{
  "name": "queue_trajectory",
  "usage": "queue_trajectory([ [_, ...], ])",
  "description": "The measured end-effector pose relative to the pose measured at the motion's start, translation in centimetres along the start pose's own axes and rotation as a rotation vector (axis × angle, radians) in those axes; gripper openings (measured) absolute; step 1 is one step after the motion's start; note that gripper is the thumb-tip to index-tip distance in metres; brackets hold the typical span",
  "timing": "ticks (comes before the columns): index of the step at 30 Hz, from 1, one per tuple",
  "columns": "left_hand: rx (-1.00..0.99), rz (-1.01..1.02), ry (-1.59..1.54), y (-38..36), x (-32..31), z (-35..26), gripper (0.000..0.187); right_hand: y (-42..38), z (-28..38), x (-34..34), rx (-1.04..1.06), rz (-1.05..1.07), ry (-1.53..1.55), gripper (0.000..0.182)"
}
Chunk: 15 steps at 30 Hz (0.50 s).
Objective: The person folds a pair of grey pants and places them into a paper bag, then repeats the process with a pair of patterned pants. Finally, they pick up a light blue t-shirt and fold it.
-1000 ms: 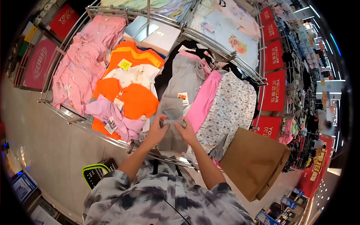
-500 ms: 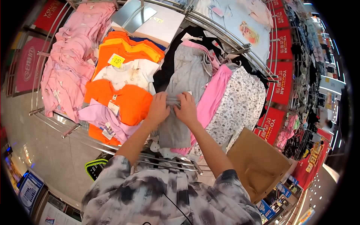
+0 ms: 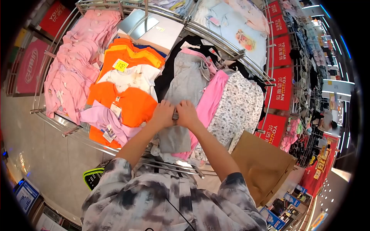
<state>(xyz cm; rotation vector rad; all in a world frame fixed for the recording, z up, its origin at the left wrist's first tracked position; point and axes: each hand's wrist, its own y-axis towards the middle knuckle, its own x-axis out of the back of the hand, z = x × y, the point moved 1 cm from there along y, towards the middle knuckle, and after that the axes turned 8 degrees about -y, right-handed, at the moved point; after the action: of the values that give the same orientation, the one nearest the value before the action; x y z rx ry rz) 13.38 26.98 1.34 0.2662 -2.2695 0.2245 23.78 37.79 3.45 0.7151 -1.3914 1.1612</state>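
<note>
Grey pants (image 3: 185,79) lie lengthwise on a pile of clothes in the wire display bin. My left hand (image 3: 163,114) and my right hand (image 3: 186,113) are side by side across their middle, fingers curled and closed on the grey fabric, with a small gathered fold showing between the thumbs. The lower end of the pants lies flat below my wrists. Bright pink pants (image 3: 210,94) are just right of my right hand, with white patterned pants (image 3: 241,104) beyond. Left of my left hand is an orange top (image 3: 135,106) with a tag.
Metal rails (image 3: 181,165) edge the bin near my body. Pink tops (image 3: 77,57) are stacked at the far left, and a lilac garment (image 3: 102,119) lies nearer. A brown cardboard piece (image 3: 262,167) sticks out at the right. Red signs (image 3: 279,86) line the right side.
Both hands have drawn slightly toward my body along the grey pants, and the fingers are curled tighter around the fabric. The view has shifted a little.
</note>
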Motion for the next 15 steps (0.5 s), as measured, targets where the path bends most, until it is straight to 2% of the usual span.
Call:
queue_trajectory([
  [1, -0.023, -0.012, -0.013, -0.6, 0.0, -0.7, 0.051, -0.9, 0.3, 0.5, 0.007, -0.006, -0.004, 0.054],
  [3, -0.078, -0.034, -0.037, -1.9, 0.1, -2.2, 0.05, -2.8, 0.8, 1.1, -0.076, 0.084, 0.173, 0.054],
  [4, -0.064, 0.024, -0.057, -2.6, 0.2, -3.0, 0.048, -4.1, 1.1, 1.3, -0.119, 0.125, 0.263, 0.054],
  [7, -0.031, 0.16, -0.103, -5.2, 1.0, -6.4, 0.044, -8.9, 2.6, 2.5, -0.081, -0.019, 0.178, 0.058],
  [9, -0.014, 0.201, -0.125, -8.1, 2.2, -9.7, 0.044, -13.0, 4.0, 3.4, -0.072, -0.088, 0.152, 0.052],
  [11, -0.047, 0.249, -0.085, -11.3, 2.4, -12.4, 0.044, -17.3, 5.1, 3.3, -0.038, -0.129, 0.063, 0.05],
  [14, -0.116, 0.306, -0.04, -17.0, 0.0, -15.2, 0.045, -25.0, 7.9, 4.7, 0.007, -0.398, 0.075, 0.045],
  [15, -0.148, 0.325, -0.023, -18.9, -0.7, -15.9, 0.045, -27.5, 8.8, 4.3, 0.003, -0.381, 0.096, 0.043],
])
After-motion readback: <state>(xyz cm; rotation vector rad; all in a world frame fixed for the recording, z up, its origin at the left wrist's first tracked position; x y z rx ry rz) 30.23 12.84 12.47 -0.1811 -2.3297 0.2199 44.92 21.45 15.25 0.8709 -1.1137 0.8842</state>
